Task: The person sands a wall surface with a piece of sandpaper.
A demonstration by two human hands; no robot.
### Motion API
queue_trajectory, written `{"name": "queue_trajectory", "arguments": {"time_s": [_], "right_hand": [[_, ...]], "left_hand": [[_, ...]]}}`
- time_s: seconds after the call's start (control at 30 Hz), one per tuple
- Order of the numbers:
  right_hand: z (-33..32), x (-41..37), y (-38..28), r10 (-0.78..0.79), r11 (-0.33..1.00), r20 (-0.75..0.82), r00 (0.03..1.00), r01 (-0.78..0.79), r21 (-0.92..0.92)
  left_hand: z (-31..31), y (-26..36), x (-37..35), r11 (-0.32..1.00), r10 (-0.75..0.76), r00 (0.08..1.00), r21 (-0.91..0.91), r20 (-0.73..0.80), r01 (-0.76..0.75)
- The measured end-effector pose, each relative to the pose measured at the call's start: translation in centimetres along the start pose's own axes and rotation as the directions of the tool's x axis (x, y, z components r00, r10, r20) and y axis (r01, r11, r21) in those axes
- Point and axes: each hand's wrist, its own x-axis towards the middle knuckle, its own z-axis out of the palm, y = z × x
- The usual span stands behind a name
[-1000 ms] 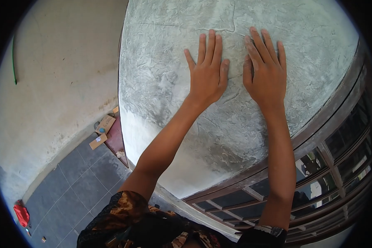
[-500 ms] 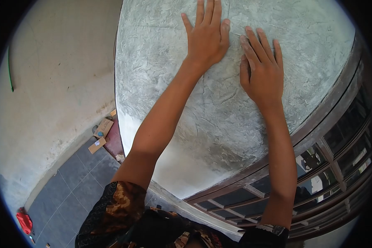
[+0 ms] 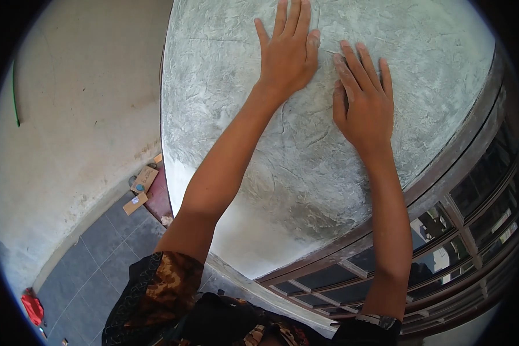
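A wall surface with a crinkled grey-green finish (image 3: 236, 69) spreads before me, turning smooth and white near its bottom. My left hand (image 3: 288, 55) lies on it near the top of the view, palm against the surface and fingers stretched upward. A little lower and to the right, my right hand (image 3: 366, 104) rests on the same surface with its fingers extended. Pale residue dusts the fingers of my right hand. Neither hand grips anything, and whatever lies beneath the palms is hidden.
A brown-framed paned window (image 3: 444, 230) borders the surface on the right. To the left stands a plain beige wall (image 3: 86, 86). Below it, small cardboard boxes (image 3: 144, 179) sit by grey floor tiles (image 3: 106, 254); a red item (image 3: 33, 308) lies further left.
My right hand has shifted very slightly down and left over the surface. My left hand stays almost in place.
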Motion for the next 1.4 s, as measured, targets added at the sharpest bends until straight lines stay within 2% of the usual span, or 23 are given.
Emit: {"name": "queue_trajectory", "arguments": {"time_s": [0.1,0.2,0.27,0.33,0.4,0.47,0.57,0.6,0.67,0.77,0.87,0.9,1.0,1.07,1.13,1.17,1.27,1.33,1.4], "right_hand": [[0.0,-0.1,0.0,-0.003,1.000,-0.004,1.000,0.003,0.001],[-0.1,0.0,-0.1,0.000,1.000,-0.002,1.000,0.000,-0.005],[-0.2,0.0,-0.1,-0.006,1.000,0.003,1.000,0.006,0.003],[-0.2,0.0,0.0,0.008,1.000,0.002,1.000,-0.008,0.000],[-0.3,-0.1,-0.1,0.004,1.000,0.012,1.000,-0.003,-0.003],[-0.1,-0.2,-0.2,0.011,1.000,0.001,1.000,-0.011,0.001],[-0.1,-0.1,-0.6,0.041,0.999,0.002,0.999,-0.042,0.010],[-0.1,0.0,-0.7,0.057,0.998,0.012,0.998,-0.057,0.016],[0.1,0.1,-1.1,0.066,0.998,0.003,0.998,-0.066,0.000],[0.3,0.3,-1.4,0.094,0.995,-0.016,0.995,-0.094,-0.026],[0.6,0.0,-2.1,0.135,0.990,-0.022,0.991,-0.136,-0.030],[0.7,-0.1,-2.3,0.154,0.987,-0.028,0.988,-0.155,-0.032],[1.3,-0.2,-3.4,0.215,0.975,-0.048,0.975,-0.218,-0.052],[1.6,0.0,-4.2,0.244,0.966,-0.045,0.969,-0.247,-0.075],[1.8,0.3,-4.6,0.269,0.957,-0.052,0.962,-0.273,-0.100],[1.9,0.2,-4.7,0.291,0.952,-0.044,0.956,-0.293,-0.084],[2.3,0.1,-4.9,0.321,0.943,-0.041,0.946,-0.323,-0.075],[2.4,-0.2,-5.3,0.334,0.938,-0.044,0.942,-0.336,-0.082],[2.5,0.0,-5.4,0.339,0.936,-0.049,0.940,-0.342,-0.086]], "left_hand": [[-0.6,1.2,-8.7,0.992,-0.118,0.986,0.057,0.121,0.112],[-0.2,1.1,-5.6,0.992,-0.107,0.992,0.069,0.064,0.102],[0.0,-0.1,0.0,0.997,-0.062,0.997,0.046,0.037,0.060],[0.0,-0.7,3.1,0.995,-0.010,0.999,0.097,0.042,0.006],[-0.8,-0.2,-0.3,1.000,-0.015,0.995,0.027,0.094,0.013],[-0.8,0.3,-6.4,0.996,-0.071,0.993,0.056,0.094,0.066],[-1.5,0.7,-8.9,0.990,-0.106,0.986,0.106,0.131,0.092],[-0.9,-0.1,-7.8,0.990,-0.106,0.985,0.102,0.133,0.092],[-0.5,-0.8,-1.8,1.000,0.004,0.999,0.026,0.045,-0.005],[-0.5,-2.0,2.5,0.993,0.059,0.994,0.094,0.098,-0.068],[-1.2,-2.1,-3.2,0.997,0.071,0.989,0.001,0.133,-0.071],[-1.2,-2.2,-6.0,0.999,0.041,0.986,0.013,0.164,-0.044],[-1.6,-2.7,-7.8,0.997,0.052,0.978,0.042,0.201,-0.061],[-1.3,-2.7,-3.4,0.998,0.065,0.980,0.014,0.189,-0.069],[-1.0,-3.0,1.7,0.985,0.168,0.983,-0.048,0.072,-0.165],[-1.4,-2.8,3.3,0.989,0.134,0.971,0.041,0.196,-0.145],[-1.4,-3.7,0.2,0.980,0.200,0.970,-0.054,0.137,-0.194],[-2.1,-4.2,-5.7,0.983,0.183,0.967,-0.049,0.178,-0.177],[-2.2,-4.4,-6.7,0.985,0.170,0.964,-0.038,0.206,-0.166]]}}
